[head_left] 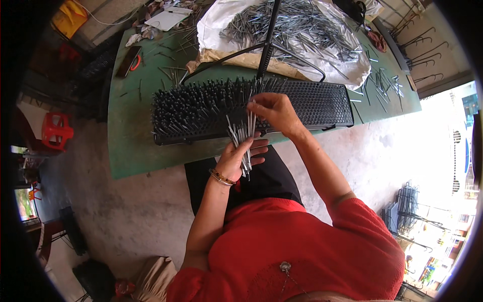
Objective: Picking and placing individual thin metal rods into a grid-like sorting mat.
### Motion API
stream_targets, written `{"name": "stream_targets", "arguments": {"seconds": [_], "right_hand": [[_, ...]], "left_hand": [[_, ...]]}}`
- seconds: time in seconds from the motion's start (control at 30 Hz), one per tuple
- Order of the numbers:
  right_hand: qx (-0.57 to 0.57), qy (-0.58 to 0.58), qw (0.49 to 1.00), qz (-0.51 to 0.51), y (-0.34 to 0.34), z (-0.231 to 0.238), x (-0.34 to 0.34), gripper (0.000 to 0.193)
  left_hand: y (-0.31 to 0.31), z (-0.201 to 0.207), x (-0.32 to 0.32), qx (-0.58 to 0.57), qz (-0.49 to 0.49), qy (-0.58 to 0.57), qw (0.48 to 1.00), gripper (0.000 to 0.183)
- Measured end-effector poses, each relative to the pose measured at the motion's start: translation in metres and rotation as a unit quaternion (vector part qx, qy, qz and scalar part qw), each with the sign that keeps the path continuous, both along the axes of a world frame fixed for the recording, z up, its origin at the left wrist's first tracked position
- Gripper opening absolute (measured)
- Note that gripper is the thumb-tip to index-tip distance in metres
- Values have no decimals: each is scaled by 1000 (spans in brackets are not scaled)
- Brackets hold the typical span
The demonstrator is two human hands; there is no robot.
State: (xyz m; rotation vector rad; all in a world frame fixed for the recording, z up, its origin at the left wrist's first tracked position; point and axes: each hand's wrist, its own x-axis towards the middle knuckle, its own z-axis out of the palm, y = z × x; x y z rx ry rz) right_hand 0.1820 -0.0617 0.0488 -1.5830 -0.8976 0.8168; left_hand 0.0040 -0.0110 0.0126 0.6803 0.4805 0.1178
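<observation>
My left hand (236, 157) is closed around a bundle of thin metal rods (241, 138), which stick up and fan out above the thumb. Just above it, my right hand (274, 111) pinches the upper end of one or more of these rods between thumb and fingertips. Both hands are at the near edge of a long black perforated rack (322, 103) on the table. Dark rods (193, 103) stand densely in the rack's left part. Bare holes show in its right part.
A large heap of loose rods (292, 25) lies on a white sack (214, 25) behind the rack. Scattered rods (385, 83), a phone-like dark object (128, 61), red-handled scissors (135, 63) and a notepad (168, 19) lie on the green table (131, 146). A red stool (56, 132) stands left.
</observation>
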Motion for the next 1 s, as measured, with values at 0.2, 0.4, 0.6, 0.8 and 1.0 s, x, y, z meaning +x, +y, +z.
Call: {"name": "stream_targets", "arguments": {"seconds": [0.2,0.4,0.6,0.8,1.0], "right_hand": [[72,-116,987,-88,19,14,0,21],[129,-176,970,-104,31,11,0,21],[133,-233,958,-97,33,12,0,20],[133,-251,957,-66,33,17,2,20],[130,-253,958,-40,34,18,7,19]], "left_hand": [[1,-5,-1,8,-5,21,1000,32],[1,-6,-2,-5,-3,24,1000,31],[2,-6,-3,-7,-3,26,1000,30],[1,-7,-3,-22,3,27,999,30],[2,-8,-3,-23,8,28,999,29]]}}
